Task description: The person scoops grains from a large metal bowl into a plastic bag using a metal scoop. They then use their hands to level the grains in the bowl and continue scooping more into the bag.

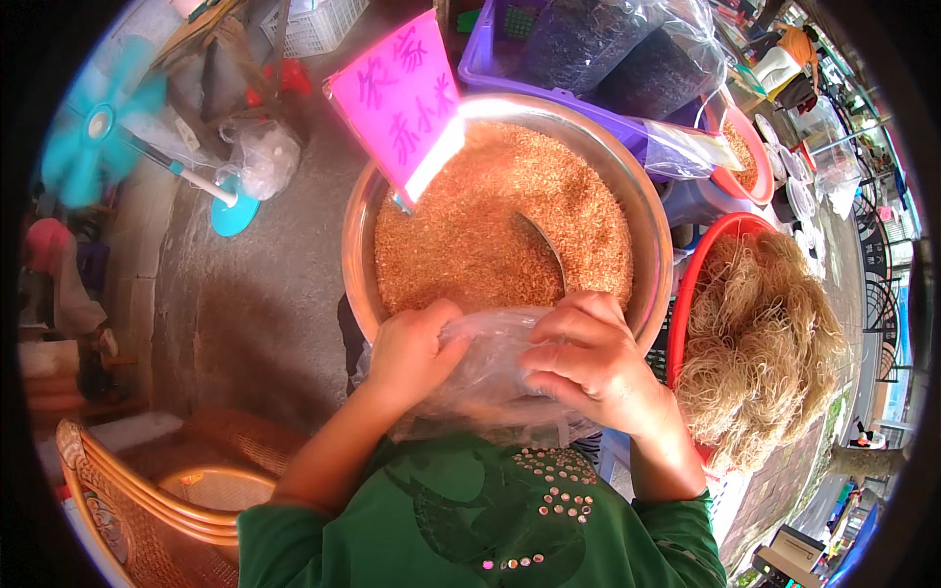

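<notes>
A clear plastic bag [491, 360] is stretched between my two hands, at the near rim of a wide metal basin [654, 220]. My left hand [415, 353] grips the bag's left side, thumb towards the middle. On the other side my right hand [599, 360] has its curled fingers on the bag. Reddish-brown grain [470, 242] fills much of the basin. Partly sunk in it is a curved metal utensil [548, 246], perhaps a scoop, whose near end meets my right fingertips; whether they touch it, I cannot tell. A pink sign [397, 103] with handwriting stands at the basin's far left.
Right of the basin, a red tub [687, 309] holds tangled dried strands [761, 353]. A purple crate [551, 95] with filled plastic sacks [625, 51] stands behind. A teal fan [99, 121] is at left, a rattan chair [158, 492] at lower left. A person [794, 51] bends far right.
</notes>
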`<state>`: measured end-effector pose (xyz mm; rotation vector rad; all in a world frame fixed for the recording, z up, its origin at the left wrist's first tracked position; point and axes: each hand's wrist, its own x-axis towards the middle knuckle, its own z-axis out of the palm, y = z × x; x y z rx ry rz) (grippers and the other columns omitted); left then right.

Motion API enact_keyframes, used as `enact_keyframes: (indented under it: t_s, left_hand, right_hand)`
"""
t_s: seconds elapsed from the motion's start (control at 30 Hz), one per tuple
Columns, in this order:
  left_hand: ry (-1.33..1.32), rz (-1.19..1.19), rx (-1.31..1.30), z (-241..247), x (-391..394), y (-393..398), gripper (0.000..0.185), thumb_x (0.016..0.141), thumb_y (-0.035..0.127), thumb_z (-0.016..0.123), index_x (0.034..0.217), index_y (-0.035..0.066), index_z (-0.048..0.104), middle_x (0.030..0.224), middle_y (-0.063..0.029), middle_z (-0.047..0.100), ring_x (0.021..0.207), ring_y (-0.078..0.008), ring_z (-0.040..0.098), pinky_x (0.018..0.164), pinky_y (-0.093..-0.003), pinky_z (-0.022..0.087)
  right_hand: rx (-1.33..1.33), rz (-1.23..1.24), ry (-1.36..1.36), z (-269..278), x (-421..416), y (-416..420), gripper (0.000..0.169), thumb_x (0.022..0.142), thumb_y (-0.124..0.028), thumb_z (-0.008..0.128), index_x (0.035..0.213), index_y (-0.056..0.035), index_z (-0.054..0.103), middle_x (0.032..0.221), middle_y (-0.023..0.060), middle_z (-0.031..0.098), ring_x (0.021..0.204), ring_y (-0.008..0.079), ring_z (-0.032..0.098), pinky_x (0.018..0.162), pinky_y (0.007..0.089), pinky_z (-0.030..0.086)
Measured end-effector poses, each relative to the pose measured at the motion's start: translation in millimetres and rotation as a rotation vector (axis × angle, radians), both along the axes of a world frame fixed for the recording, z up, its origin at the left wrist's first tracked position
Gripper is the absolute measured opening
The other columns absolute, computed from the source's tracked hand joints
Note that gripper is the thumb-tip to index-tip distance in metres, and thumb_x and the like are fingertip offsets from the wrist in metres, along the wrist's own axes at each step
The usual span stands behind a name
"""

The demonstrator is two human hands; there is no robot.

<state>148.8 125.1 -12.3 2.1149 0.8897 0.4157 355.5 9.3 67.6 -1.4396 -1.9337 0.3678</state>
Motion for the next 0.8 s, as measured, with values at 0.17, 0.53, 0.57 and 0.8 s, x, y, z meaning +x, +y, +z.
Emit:
enact_keyframes:
  t_s: [0.17, 0.53, 0.57, 0.8]
  left_hand:
    - [-0.048, 0.085, 0.035, 1.5, 2.0, 1.0, 0.022, 0.075, 0.012, 0.07, 0.094, 0.008, 0.062, 0.082, -0.0132, 0.064, 0.077, -0.0363, 0.062, 0.071, -0.0445, 0.049]
    - [-0.208, -0.517, 0.468, 32.2, 11.7, -21.0, 0.028, 0.068, 0.009, 0.076, 0.095, 0.011, 0.067, 0.109, -0.0039, 0.058, 0.107, -0.0255, 0.053, 0.09, -0.0417, 0.042]
    - [-0.175, -0.514, 0.437, 25.5, 10.8, -19.0, 0.026, 0.069, 0.01, 0.076, 0.093, 0.011, 0.067, 0.109, -0.0034, 0.057, 0.108, -0.0253, 0.053, 0.091, -0.0412, 0.041]
    - [-0.19, -0.531, 0.382, 12.4, 7.3, -16.9, 0.022, 0.072, 0.015, 0.074, 0.092, 0.011, 0.066, 0.109, -0.0029, 0.057, 0.111, -0.0246, 0.051, 0.093, -0.0413, 0.039]
  right_hand:
    - [-0.152, -0.053, -0.181, -14.9, -5.4, -15.6, 0.031, 0.067, -0.016, 0.078, 0.095, -0.0114, 0.069, 0.097, 0.0029, 0.059, 0.101, 0.0235, 0.052, 0.091, 0.0402, 0.035]
    - [-0.009, -0.242, 0.219, -51.4, 9.8, -17.8, 0.017, 0.075, -0.003, 0.072, 0.09, -0.0039, 0.066, 0.081, 0.0103, 0.065, 0.076, 0.0264, 0.063, 0.071, 0.0388, 0.047]
    - [0.062, -0.458, 0.196, -57.4, 15.2, -19.2, 0.009, 0.077, 0.0, 0.071, 0.085, -0.0015, 0.066, 0.076, 0.0116, 0.065, 0.071, 0.0285, 0.063, 0.065, 0.039, 0.048]
    - [-0.392, -0.626, -0.206, -58.8, 19.4, -7.9, 0.026, 0.078, -0.029, 0.072, 0.066, -0.0075, 0.066, 0.068, 0.0139, 0.065, 0.065, 0.0339, 0.065, 0.061, 0.0447, 0.051]
